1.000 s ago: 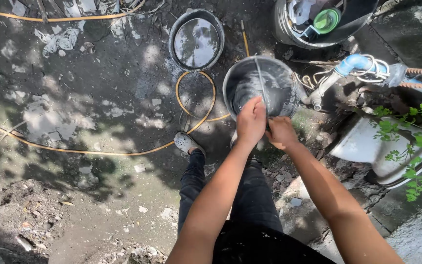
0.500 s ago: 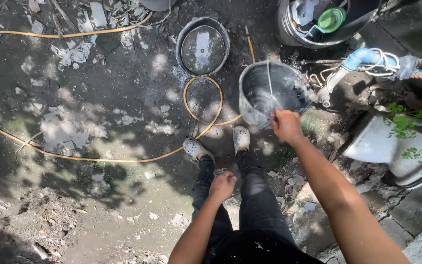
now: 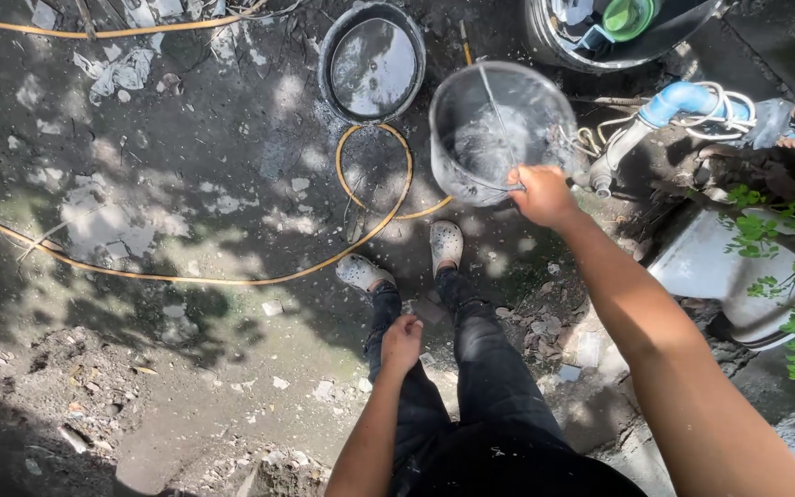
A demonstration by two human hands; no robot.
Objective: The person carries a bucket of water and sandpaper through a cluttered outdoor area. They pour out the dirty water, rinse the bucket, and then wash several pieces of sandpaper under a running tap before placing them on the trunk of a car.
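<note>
Bucket of water stands on wet ground below a blue pipe. Right hand grips its near rim, fingers closed on the edge. Left hand hangs loosely curled over the thigh, holding nothing, well short of the bucket. A black basin sits just left of the bucket, a yellow hose looping between them.

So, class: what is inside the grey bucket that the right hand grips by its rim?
The grey bucket holds splashing water and a thin handle wire across it. The right hand grips the rim; foam hides the bottom.
</note>
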